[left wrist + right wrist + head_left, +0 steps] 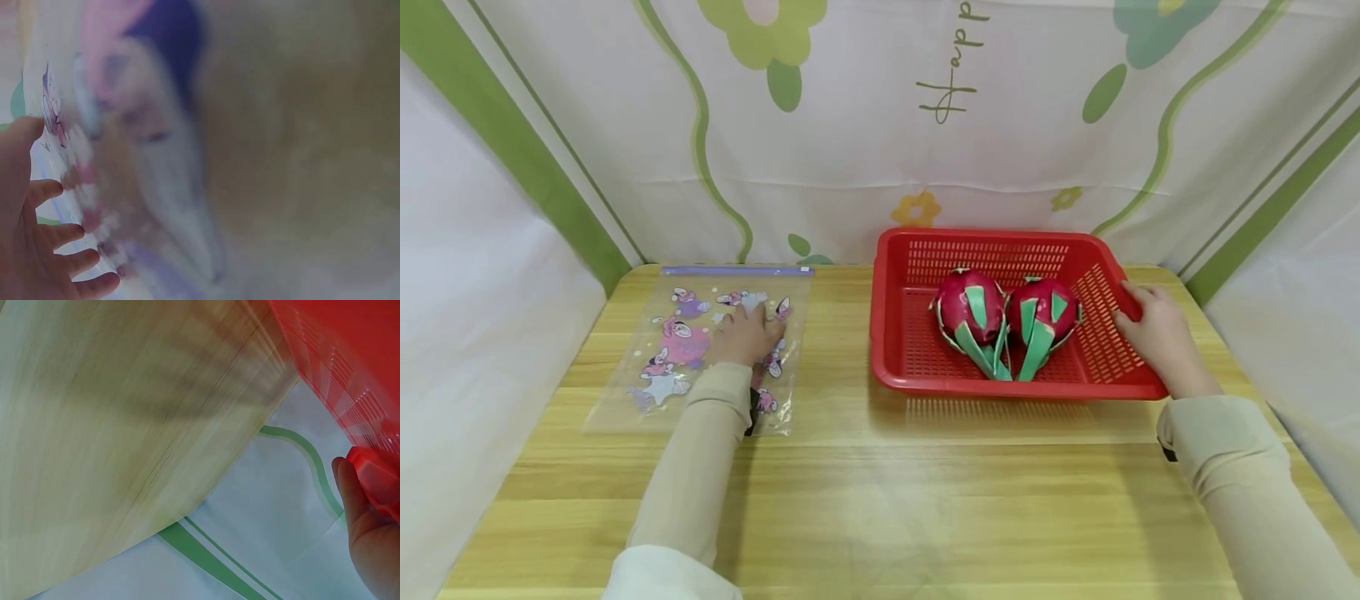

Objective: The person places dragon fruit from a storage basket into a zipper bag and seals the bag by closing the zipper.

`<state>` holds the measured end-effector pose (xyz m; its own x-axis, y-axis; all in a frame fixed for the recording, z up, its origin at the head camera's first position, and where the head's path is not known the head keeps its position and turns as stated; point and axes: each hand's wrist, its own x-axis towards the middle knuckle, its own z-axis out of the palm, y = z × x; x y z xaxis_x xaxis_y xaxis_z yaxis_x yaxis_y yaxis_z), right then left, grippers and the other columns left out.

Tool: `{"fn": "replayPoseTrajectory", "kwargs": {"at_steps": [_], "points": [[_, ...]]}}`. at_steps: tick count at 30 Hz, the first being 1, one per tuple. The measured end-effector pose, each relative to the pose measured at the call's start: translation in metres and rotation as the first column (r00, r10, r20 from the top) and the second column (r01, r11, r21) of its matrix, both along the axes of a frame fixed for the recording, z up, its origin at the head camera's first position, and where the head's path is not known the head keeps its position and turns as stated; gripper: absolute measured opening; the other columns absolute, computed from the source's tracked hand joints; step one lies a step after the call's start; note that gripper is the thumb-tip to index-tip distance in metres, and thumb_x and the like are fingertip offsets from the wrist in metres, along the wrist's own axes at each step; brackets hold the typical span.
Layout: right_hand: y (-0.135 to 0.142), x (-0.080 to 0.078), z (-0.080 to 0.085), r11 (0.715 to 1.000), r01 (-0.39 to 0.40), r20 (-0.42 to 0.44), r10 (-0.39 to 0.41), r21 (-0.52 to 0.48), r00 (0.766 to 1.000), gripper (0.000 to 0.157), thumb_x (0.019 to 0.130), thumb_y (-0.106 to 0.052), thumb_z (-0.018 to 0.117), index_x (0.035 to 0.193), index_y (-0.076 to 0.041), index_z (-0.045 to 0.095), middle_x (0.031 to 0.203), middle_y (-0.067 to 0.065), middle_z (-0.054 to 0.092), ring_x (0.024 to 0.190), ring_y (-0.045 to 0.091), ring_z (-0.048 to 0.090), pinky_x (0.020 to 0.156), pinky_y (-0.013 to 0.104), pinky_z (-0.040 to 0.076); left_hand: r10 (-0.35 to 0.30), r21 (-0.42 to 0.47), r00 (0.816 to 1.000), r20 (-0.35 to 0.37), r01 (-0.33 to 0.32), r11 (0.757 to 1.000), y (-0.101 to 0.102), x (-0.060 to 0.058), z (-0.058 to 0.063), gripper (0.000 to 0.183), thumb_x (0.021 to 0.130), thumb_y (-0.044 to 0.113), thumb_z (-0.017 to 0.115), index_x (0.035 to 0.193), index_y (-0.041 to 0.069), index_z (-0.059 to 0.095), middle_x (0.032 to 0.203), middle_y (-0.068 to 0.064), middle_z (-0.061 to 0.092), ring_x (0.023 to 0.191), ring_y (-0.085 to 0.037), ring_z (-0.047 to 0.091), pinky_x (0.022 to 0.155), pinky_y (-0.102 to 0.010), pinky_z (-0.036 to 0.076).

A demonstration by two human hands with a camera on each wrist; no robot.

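Observation:
My left hand (745,336) lies over a clear zip bag (681,343) printed with pink and purple cartoon figures. In the left wrist view its fingers (59,234) are spread and nearly straight, with the tips at the bag's surface. On the right, my right hand (1163,340) grips the right rim of a red plastic basket (895,377), thumb (353,487) along the outer side. Two dragon fruits (970,304) with green leaf flaps sit side by side inside the basket, stems toward me. The right wrist view shows the basket's slotted wall leaning above the table.
A light wood table (880,500) carries the bag and lies under the basket. White cloth panels with green stripes and a flower-print curtain (850,125) enclose its back and sides. The bag's purple slider strip (737,270) runs along the table's back edge.

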<state>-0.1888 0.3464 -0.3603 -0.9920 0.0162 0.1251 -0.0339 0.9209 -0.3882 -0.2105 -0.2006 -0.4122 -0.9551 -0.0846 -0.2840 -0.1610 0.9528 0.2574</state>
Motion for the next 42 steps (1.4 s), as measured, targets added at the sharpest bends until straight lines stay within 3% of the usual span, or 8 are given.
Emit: {"fn": "replayPoseTrajectory", "kwargs": {"at_steps": [5, 12, 17, 23, 27, 30, 37, 42], "points": [[0.0, 0.001, 0.002, 1.0, 0.024, 0.032, -0.023, -0.012, 0.999, 0.055, 0.093, -0.011, 0.052, 0.142, 0.009, 0.035, 0.13, 0.041, 0.036, 0.116, 0.056, 0.038, 0.097, 0.069, 0.033, -0.024, 0.01, 1.0, 0.01, 0.024, 1.0, 0.0, 0.002, -0.003, 0.07, 0.099, 0.049, 0.032, 0.153, 0.007, 0.015, 0.155, -0.032, 0.01, 0.14, -0.054, 0.013, 0.11, -0.069, 0.02], [0.002, 0.003, 0.007, 0.999, 0.05, 0.078, -0.048, -0.018, 0.996, 0.058, 0.094, -0.014, 0.049, 0.146, 0.005, 0.03, 0.134, 0.041, 0.033, 0.117, 0.055, 0.036, 0.097, 0.071, 0.033, -0.074, 0.053, 0.996, 0.045, 0.071, 0.996, -0.002, -0.001, -0.008, 0.071, 0.099, 0.05, 0.031, 0.154, 0.01, 0.01, 0.157, -0.03, -0.001, 0.142, -0.054, 0.002, 0.113, -0.069, 0.01], [0.004, 0.004, 0.007, 0.998, 0.056, 0.085, -0.054, -0.016, 0.995, 0.058, 0.094, -0.014, 0.049, 0.146, 0.005, 0.03, 0.133, 0.041, 0.033, 0.116, 0.055, 0.036, 0.096, 0.071, 0.034, -0.08, 0.081, 0.997, 0.021, 0.078, 0.994, 0.0, -0.002, -0.005, 0.073, 0.098, 0.054, 0.031, 0.15, 0.004, 0.024, 0.154, -0.032, 0.013, 0.138, -0.056, 0.017, 0.109, -0.069, 0.02], [0.004, 0.003, 0.004, 0.999, 0.053, 0.079, -0.053, -0.003, 0.995, 0.058, 0.094, -0.014, 0.05, 0.145, 0.006, 0.031, 0.132, 0.042, 0.034, 0.116, 0.056, 0.037, 0.097, 0.07, 0.033, 0.021, 0.017, 0.997, -0.072, -0.019, 1.0, 0.004, -0.001, -0.002, 0.073, 0.099, 0.046, 0.03, 0.144, -0.011, 0.024, 0.143, -0.038, 0.03, 0.126, -0.057, 0.036, 0.099, -0.066, 0.038], [0.003, 0.003, 0.002, 0.999, 0.046, 0.061, -0.046, -0.003, 0.997, 0.057, 0.094, -0.013, 0.051, 0.143, 0.007, 0.033, 0.131, 0.042, 0.035, 0.117, 0.056, 0.037, 0.097, 0.069, 0.033, 0.102, -0.029, 0.988, -0.114, -0.106, 0.994, 0.005, 0.001, -0.001, 0.072, 0.098, 0.047, 0.034, 0.143, -0.009, 0.028, 0.137, -0.042, 0.034, 0.125, -0.056, 0.037, 0.097, -0.067, 0.04], [0.002, 0.003, 0.001, 0.999, 0.051, 0.059, -0.051, -0.01, 0.997, 0.057, 0.094, -0.014, 0.051, 0.144, 0.006, 0.033, 0.131, 0.042, 0.036, 0.118, 0.055, 0.037, 0.098, 0.069, 0.033, 0.13, -0.047, 0.983, -0.129, -0.137, 0.989, 0.004, 0.003, -0.002, 0.071, 0.097, 0.048, 0.036, 0.143, -0.004, 0.03, 0.136, -0.042, 0.035, 0.126, -0.056, 0.036, 0.097, -0.067, 0.038], [0.001, 0.001, 0.002, 0.998, 0.061, 0.076, -0.06, -0.011, 0.995, 0.057, 0.095, -0.016, 0.05, 0.145, 0.005, 0.032, 0.132, 0.042, 0.037, 0.118, 0.055, 0.038, 0.098, 0.069, 0.033, 0.069, -0.016, 0.992, -0.108, -0.072, 0.997, 0.0, 0.006, 0.001, 0.07, 0.1, 0.047, 0.03, 0.148, -0.003, 0.022, 0.15, -0.035, 0.02, 0.135, -0.057, 0.023, 0.106, -0.068, 0.028], [0.0, -0.001, 0.002, 0.998, 0.067, 0.083, -0.065, -0.015, 0.994, 0.057, 0.095, -0.017, 0.05, 0.145, 0.004, 0.032, 0.132, 0.041, 0.037, 0.116, 0.054, 0.039, 0.097, 0.069, 0.034, 0.034, -0.022, 0.997, -0.065, -0.035, 0.999, 0.001, 0.006, 0.003, 0.07, 0.1, 0.049, 0.028, 0.147, -0.004, 0.025, 0.149, -0.034, 0.024, 0.133, -0.056, 0.027, 0.105, -0.068, 0.03]]}}
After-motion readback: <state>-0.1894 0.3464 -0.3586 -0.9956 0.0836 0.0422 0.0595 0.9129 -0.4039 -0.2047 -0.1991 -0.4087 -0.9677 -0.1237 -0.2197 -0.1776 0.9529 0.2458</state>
